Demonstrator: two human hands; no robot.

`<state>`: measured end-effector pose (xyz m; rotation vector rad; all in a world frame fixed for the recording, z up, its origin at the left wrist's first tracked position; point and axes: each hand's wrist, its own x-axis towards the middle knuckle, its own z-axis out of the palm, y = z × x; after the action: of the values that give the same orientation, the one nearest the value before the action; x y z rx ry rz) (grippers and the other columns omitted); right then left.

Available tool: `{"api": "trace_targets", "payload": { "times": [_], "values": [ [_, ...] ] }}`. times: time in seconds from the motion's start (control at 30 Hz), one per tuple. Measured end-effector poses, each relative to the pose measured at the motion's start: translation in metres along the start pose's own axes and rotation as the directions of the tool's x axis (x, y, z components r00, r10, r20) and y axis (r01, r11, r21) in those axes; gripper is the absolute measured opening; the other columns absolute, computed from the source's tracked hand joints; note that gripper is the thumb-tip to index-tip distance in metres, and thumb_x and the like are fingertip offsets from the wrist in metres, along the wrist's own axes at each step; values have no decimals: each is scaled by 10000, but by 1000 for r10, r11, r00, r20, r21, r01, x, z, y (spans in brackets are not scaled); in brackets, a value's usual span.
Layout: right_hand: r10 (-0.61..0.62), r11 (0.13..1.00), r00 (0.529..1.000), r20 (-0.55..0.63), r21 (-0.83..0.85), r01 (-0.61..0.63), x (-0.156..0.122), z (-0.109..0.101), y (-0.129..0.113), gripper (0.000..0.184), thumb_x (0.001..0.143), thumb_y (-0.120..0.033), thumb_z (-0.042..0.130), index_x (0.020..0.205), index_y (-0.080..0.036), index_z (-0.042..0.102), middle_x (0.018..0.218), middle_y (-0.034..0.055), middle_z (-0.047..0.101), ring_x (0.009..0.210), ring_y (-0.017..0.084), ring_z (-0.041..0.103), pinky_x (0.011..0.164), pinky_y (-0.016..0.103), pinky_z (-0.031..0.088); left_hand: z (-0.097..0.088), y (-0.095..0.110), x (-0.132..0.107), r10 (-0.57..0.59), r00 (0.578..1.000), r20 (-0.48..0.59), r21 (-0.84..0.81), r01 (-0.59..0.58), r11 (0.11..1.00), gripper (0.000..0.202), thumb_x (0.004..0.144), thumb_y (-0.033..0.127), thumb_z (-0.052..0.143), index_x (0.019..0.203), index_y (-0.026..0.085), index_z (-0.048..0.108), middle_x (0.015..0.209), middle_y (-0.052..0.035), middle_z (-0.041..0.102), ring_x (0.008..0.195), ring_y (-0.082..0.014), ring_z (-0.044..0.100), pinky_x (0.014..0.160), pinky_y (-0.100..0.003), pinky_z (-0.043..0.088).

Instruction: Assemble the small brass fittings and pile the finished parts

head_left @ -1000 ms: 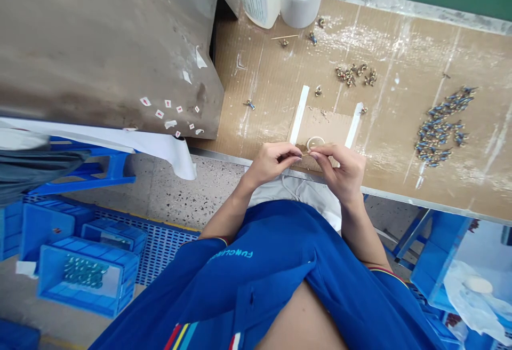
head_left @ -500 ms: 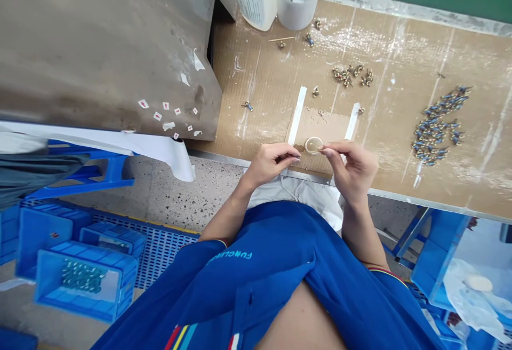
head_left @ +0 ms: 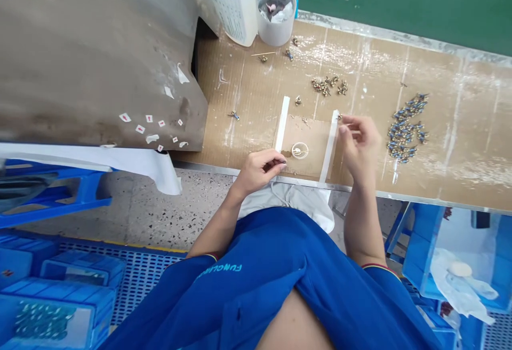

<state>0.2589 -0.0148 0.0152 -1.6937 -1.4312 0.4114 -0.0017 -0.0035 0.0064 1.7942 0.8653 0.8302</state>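
My left hand (head_left: 260, 171) is at the bench's front edge, its fingertips pinched together. Anything between them is too small to tell. A round clear ring (head_left: 300, 150) lies on a cardboard pad (head_left: 310, 136), just right of those fingertips and not touching them. My right hand (head_left: 360, 144) is above the right one of two white tape strips (head_left: 330, 147), fingers partly apart, nothing visible in them. A small figurine (head_left: 339, 117) sits just beyond its fingertips. Gold-coloured figurines (head_left: 326, 86) lie in a cluster farther back.
A larger heap of blue-and-gold figurines (head_left: 405, 128) lies on the cardboard-covered bench (head_left: 452, 99) to the right. A grey machine housing (head_left: 100, 72) stands at the left, a white cup (head_left: 276, 14) at the back. Blue crates (head_left: 52, 312) sit on the floor.
My right hand has moved rightward, away from my left hand and the ring. The hands no longer meet at their fingertips. The whole view has shifted, with the bench lower-left in the picture.
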Motion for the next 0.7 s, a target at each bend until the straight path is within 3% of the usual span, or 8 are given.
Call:
{"api": "trace_targets", "payload": {
  "times": [0.07, 0.17, 0.27, 0.33, 0.43, 0.53, 0.7],
  "values": [
    [12, 997, 1000, -3, -76, -13, 18, -5, 17, 183, 953, -342, 599, 1064, -236, 698, 1005, 55, 671, 821, 164, 650, 738, 318, 553, 1, 0, 0, 16, 1000, -6, 6, -16, 1000, 97, 919, 200, 641, 849, 148, 685, 760, -22, 681, 635, -85, 596, 548, -169, 447],
    [-62, 983, 992, 110, -164, 80, 40, -3, 32, 143, 918, -268, 613, 1001, -243, 727, 952, 53, 667, 842, 196, 646, 799, 366, 543, 1, 0, -1, 36, 999, -10, 12, -35, 999, 90, 918, 194, 644, 851, 145, 679, 760, -21, 673, 636, -84, 587, 554, -168, 447],
    [-107, 960, 973, 206, -233, 155, 50, -2, 35, 107, 868, -209, 629, 857, -238, 730, 866, 50, 676, 822, 220, 641, 808, 394, 532, 2, 0, -2, 45, 999, 3, 20, -45, 999, 96, 922, 205, 643, 852, 149, 677, 760, -22, 667, 642, -91, 584, 567, -180, 447],
    [-83, 961, 972, 221, -240, 137, 49, -8, 32, 83, 832, -195, 653, 787, -227, 715, 823, 49, 684, 772, 213, 636, 789, 394, 535, 2, 0, -3, 56, 998, 20, 16, -57, 998, 94, 924, 202, 640, 854, 152, 677, 752, -19, 658, 638, -92, 574, 571, -186, 441],
    [8, 993, 985, 170, -115, 11, 30, -23, 20, 32, 801, -236, 704, 779, -213, 711, 766, 30, 697, 693, 182, 643, 714, 358, 556, 2, 1, -4, 69, 997, 43, -7, -69, 998, 83, 928, 198, 630, 877, 155, 679, 748, -17, 646, 632, -93, 563, 572, -192, 431],
    [148, 978, 984, 96, 132, -160, -8, -28, 0, 150, 775, -341, 771, 796, -208, 705, 687, -4, 693, 597, 147, 645, 572, 287, 547, 3, 0, -3, 72, 995, 62, -25, -71, 997, 117, 946, 238, 617, 897, 158, 687, 744, -19, 629, 624, -96, 550, 569, -200, 425],
    [297, 856, 947, 119, 407, -320, -70, 3, -36, 292, 740, -462, 831, 757, -208, 688, 666, -7, 705, 532, 132, 650, 490, 253, 542, 7, -1, -2, 92, 993, 75, -50, -89, 995, 208, 963, 314, 624, 867, 148, 704, 734, -31, 632, 597, -93, 533, 542, -205, 401]
  ]
}}
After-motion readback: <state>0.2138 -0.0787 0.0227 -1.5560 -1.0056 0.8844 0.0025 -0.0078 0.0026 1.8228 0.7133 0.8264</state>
